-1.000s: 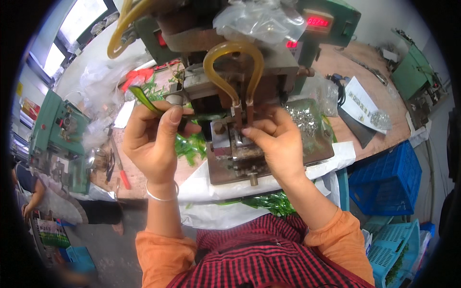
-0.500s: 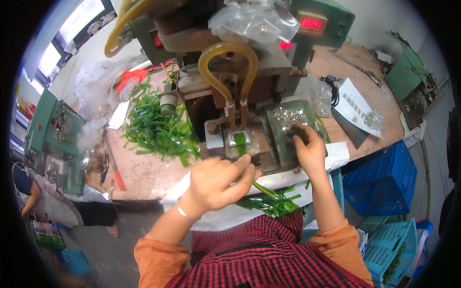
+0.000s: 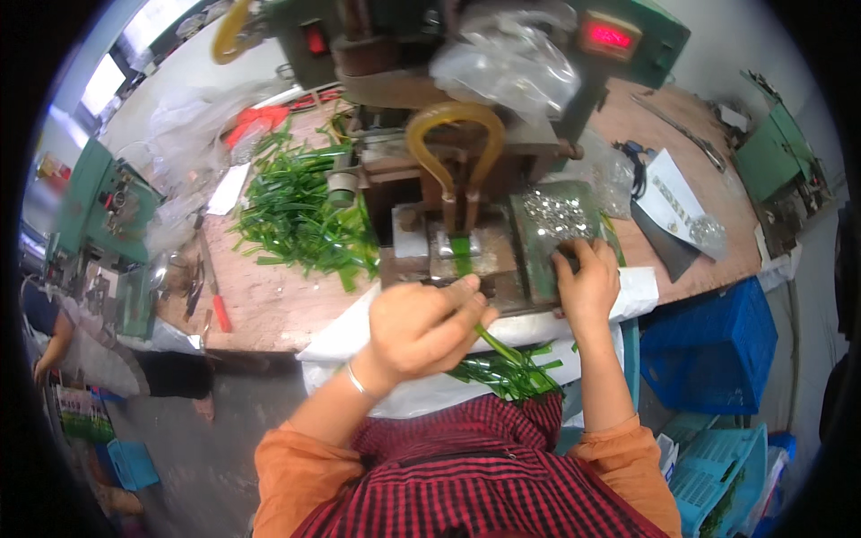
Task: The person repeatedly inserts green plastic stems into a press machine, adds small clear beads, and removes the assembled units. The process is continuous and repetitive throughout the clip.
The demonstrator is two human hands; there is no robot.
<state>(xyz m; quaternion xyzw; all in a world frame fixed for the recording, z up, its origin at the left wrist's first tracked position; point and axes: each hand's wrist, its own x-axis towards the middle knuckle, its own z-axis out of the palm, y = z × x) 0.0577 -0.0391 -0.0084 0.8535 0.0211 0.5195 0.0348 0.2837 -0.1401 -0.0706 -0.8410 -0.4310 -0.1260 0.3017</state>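
My left hand (image 3: 426, 325) pinches a flat green strip (image 3: 462, 255) just in front of the press. The strip's far end lies on the small metal die under the press tool (image 3: 461, 213). At the green tray (image 3: 538, 273) on the right, my right hand (image 3: 589, 280) has its fingers curled in, tips down at the tray's near part. Anything between those fingertips is too small to make out. Small shiny metal pieces (image 3: 552, 213) lie heaped at the tray's far end. More green strips (image 3: 513, 372) rest on white sheeting near my lap, below my left hand.
Loose green strips (image 3: 300, 211) pile up left of the press (image 3: 529, 157). A red-handled tool (image 3: 221, 314) lies at the table's left edge. Right of the tray are a paper sheet (image 3: 668, 193) and plastic bags. A blue crate (image 3: 713, 345) stands lower right; another person's arm (image 3: 56, 345) shows far left.
The press tool with its looped yellow tube has come down onto the strip at the die. My right fingers have moved toward the tray's near part. My left hand keeps its pinch.
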